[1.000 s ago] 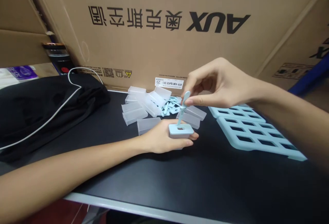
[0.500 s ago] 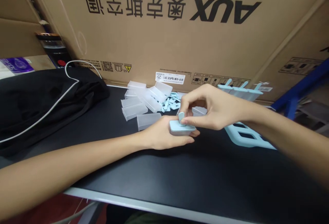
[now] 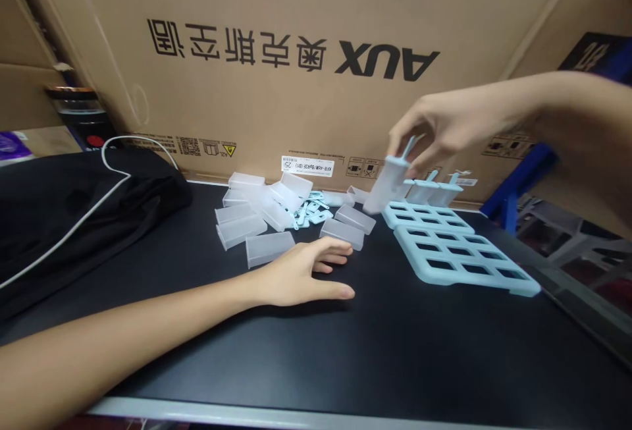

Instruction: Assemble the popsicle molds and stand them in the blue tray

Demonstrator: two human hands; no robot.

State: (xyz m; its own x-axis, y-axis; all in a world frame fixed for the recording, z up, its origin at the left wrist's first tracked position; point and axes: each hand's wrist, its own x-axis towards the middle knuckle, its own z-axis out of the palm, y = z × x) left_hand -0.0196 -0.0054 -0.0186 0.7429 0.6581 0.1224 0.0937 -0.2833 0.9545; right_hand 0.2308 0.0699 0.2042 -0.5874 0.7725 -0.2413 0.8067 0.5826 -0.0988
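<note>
My right hand pinches a popsicle mold, a frosted clear sleeve with a light blue stick lid. The mold hangs tilted over the back left part of a light blue mold rack with rectangular openings. Several lidded molds stand upright at the rack's back row. My left hand is open above the black table, thumb and fingers apart, holding nothing. Beyond its fingers lie loose frosted sleeves and a small pile of light blue stick lids. More frosted sleeves lie left of the pile.
A large cardboard box stands along the back of the black table. On the left are a black cloth, a white cable and a dark bottle. A blue metal leg stands at the right.
My right hand has lifted the lidded mold out of my left hand and carried it right and back, over the rack. The left hand has opened. The camera view has shifted, showing more rack.
</note>
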